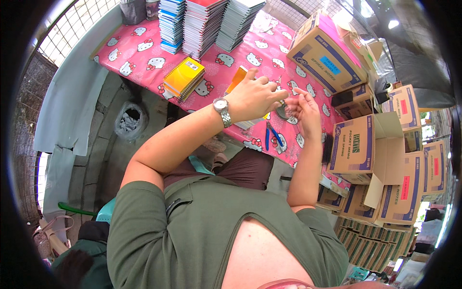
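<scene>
Over the table, my left hand (255, 98), with a silver watch (222, 107) on its wrist, is closed with fingers curled toward the right; what it pinches, if anything, is too small to make out. Close by on its right, my right hand (305, 111) has its fingers apart, slightly blurred, with nothing plainly in them. A small dark round thing (283, 111) shows between the hands; its kind is unclear. Partly hidden by my left hand lies an orange-covered notebook (237, 78). Below the hands, blue-handled pliers (273, 135) lie near the table's front edge.
A pink patterned cloth covers the table (156, 63). Left of my hands sits a stack of yellow spiral notebooks (184, 77). Tall notebook stacks (206, 28) stand behind. Cardboard boxes (327, 55) crowd the right side, one open box (353, 149) nearby. A lined bin (131, 121) stands on the floor.
</scene>
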A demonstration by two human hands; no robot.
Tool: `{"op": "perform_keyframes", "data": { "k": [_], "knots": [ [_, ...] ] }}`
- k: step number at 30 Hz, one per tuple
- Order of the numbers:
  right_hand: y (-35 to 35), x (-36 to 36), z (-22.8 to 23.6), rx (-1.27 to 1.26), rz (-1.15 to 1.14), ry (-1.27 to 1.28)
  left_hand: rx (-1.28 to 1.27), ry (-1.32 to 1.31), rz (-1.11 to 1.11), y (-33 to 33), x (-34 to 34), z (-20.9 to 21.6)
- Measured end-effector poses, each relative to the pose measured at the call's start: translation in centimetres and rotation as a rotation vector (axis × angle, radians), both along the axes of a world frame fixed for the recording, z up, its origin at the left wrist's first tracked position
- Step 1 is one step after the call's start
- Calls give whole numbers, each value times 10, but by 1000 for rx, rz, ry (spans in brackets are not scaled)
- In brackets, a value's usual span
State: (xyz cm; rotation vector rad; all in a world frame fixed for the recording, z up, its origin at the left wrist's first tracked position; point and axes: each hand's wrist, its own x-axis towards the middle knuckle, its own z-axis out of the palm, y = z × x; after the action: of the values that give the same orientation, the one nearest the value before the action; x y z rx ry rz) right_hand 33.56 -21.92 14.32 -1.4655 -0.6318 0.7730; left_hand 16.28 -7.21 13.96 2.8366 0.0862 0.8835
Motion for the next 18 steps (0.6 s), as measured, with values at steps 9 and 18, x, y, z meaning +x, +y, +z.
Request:
{"op": "perform_keyframes", "data": {
  "k": [9, 18],
  "knots": [
    [30, 67, -209, -1176, -373, -922, -24, 34, -88, 2, 9, -11],
    [34, 110, -72, -297, 231, -581, 1, -108, 145, 8, -5, -27]
  ]
}}
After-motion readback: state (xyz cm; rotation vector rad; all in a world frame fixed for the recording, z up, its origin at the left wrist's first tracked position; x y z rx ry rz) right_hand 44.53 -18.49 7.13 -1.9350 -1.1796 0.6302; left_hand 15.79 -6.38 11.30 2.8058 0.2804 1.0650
